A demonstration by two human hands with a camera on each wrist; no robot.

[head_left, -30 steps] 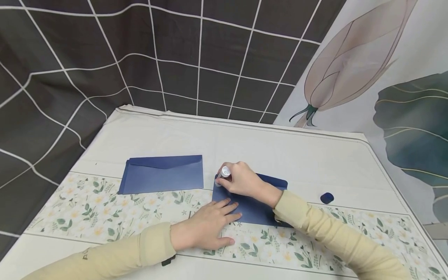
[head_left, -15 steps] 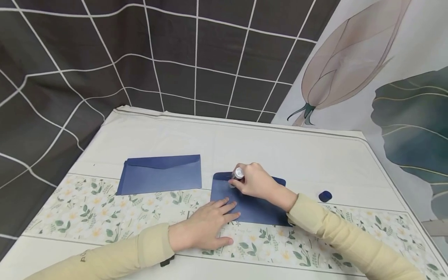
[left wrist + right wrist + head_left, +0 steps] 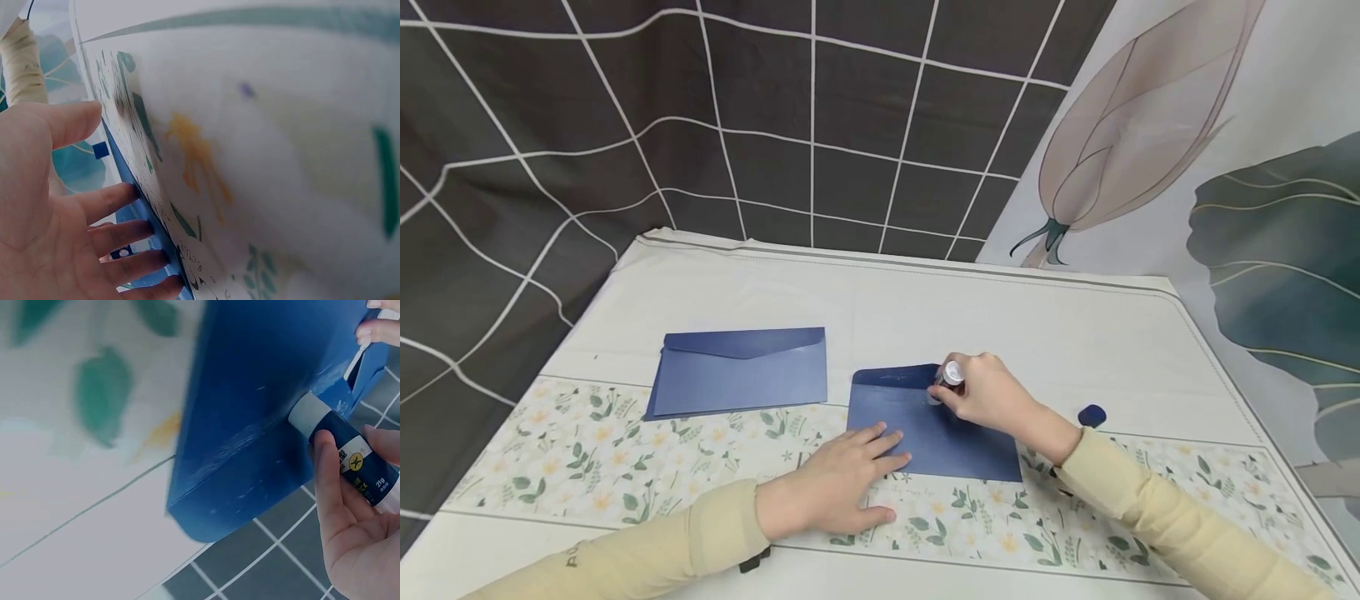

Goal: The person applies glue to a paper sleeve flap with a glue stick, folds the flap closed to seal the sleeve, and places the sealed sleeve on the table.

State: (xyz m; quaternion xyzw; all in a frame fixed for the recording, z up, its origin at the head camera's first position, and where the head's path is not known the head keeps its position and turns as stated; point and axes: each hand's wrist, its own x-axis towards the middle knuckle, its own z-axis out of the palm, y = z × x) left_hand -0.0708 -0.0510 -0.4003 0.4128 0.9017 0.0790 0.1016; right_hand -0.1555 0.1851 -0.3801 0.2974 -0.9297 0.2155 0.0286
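My right hand point(image 3: 992, 396) grips a glue stick point(image 3: 350, 450), its white tip down against the blue envelope point(image 3: 947, 450) by the flap fold. In the right wrist view, pale glue streaks point(image 3: 237, 447) show along the fold and on the flap. The flap lies opened away from me. My left hand point(image 3: 842, 479) rests with spread, fairly straight fingers on the envelope's near left corner; its thumb lies on the tablecloth. In the left wrist view the fingertips point(image 3: 159, 256) touch the envelope's edge.
More blue envelopes point(image 3: 737, 379) lie stacked at the left, the top one with its flap down. A dark blue cap point(image 3: 1092, 416) sits on the tablecloth point(image 3: 1000, 308) to the right. Behind the table hangs a dark gridded curtain point(image 3: 850, 100).
My right hand has slid the glue stick rightward along the envelope's fold, uncovering more of the flap's left part. My left hand keeps its place on the corner.
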